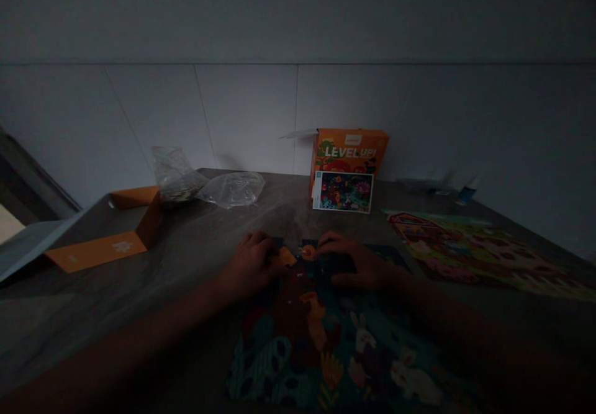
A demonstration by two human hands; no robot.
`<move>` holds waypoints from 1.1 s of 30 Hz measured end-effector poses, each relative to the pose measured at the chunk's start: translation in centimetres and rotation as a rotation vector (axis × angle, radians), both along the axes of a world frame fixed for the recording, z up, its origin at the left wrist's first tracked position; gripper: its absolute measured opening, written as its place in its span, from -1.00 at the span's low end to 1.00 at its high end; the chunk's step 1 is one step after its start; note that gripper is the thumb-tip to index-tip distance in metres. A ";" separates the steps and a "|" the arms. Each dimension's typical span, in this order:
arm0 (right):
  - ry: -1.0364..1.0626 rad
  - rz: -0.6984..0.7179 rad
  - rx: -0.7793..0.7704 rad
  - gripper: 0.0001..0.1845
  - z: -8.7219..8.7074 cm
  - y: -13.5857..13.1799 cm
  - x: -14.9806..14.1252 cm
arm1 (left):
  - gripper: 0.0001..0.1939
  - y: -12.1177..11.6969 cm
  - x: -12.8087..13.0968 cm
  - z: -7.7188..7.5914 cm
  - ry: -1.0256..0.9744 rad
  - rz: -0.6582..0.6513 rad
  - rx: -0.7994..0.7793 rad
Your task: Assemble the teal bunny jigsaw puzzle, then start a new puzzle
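Observation:
A dark, colourful jigsaw puzzle [321,333] with rabbits and a fox-like figure lies before me, largely assembled. At its far left side, my left hand [251,262] has its fingers curled, with thumb and forefinger at an orange-patterned puzzle piece [285,256]. A narrow notch shows in the far edge just right of that piece. My right hand [356,259] rests on the puzzle's far part, thumb apart from the fingers, fingertips touching the surface near a round orange shape. Dim light hides the fine joints between pieces.
Behind the puzzle stands an orange box [351,144] with a picture card [344,192] leaning on it. An open orange box tray [100,249] and clear plastic bags [233,189] are at left. At right lie another puzzle [470,246] and a small bottle [467,192].

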State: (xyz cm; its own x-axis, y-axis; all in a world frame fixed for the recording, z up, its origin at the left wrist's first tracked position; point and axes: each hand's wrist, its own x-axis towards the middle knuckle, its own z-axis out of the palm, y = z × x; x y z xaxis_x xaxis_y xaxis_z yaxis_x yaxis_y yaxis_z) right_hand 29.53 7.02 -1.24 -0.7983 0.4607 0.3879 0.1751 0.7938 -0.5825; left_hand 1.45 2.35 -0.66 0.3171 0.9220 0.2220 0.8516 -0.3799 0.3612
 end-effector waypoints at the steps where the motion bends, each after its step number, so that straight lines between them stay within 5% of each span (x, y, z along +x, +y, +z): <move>1: -0.011 -0.020 0.029 -0.36 -0.1 0.0 0.0 | -0.71 -0.1 0.1 0.0 -0.005 0.006 0.006; 5: -0.068 -0.097 0.131 -0.35 -0.6 0.0 -0.1 | -0.84 -0.4 0.4 0.3 -0.082 0.003 0.015; 9: -0.083 -0.133 0.163 -0.44 -0.8 -0.1 -0.1 | -0.70 -0.6 0.4 0.5 -0.256 -0.092 0.078; 14: -0.100 -0.134 0.151 -0.44 -0.7 -0.1 -0.1 | -0.69 -0.4 0.0 0.3 -0.156 -0.252 0.106; 21: -0.082 -0.132 0.118 -0.44 -0.6 -0.1 -0.1 | -0.45 0.2 -0.5 -0.3 -0.166 0.011 0.053; 24: -0.062 -0.121 0.089 -0.46 -0.7 -0.1 -0.1 | -0.60 0.2 -0.5 0.1 -0.094 0.105 0.069; 26: -0.027 -0.127 0.078 -0.51 -0.8 0.0 -0.1 | -0.73 -0.1 -0.3 0.4 -0.004 0.118 0.084; 30: 0.058 -0.179 0.106 -0.68 -1.0 0.5 0.0 | -0.55 -0.8 0.3 0.9 0.139 0.073 0.033; 33: 0.107 -0.266 0.113 -0.76 -1.0 0.8 -0.1 | -0.60 -1.0 0.4 1.1 0.117 0.011 -0.041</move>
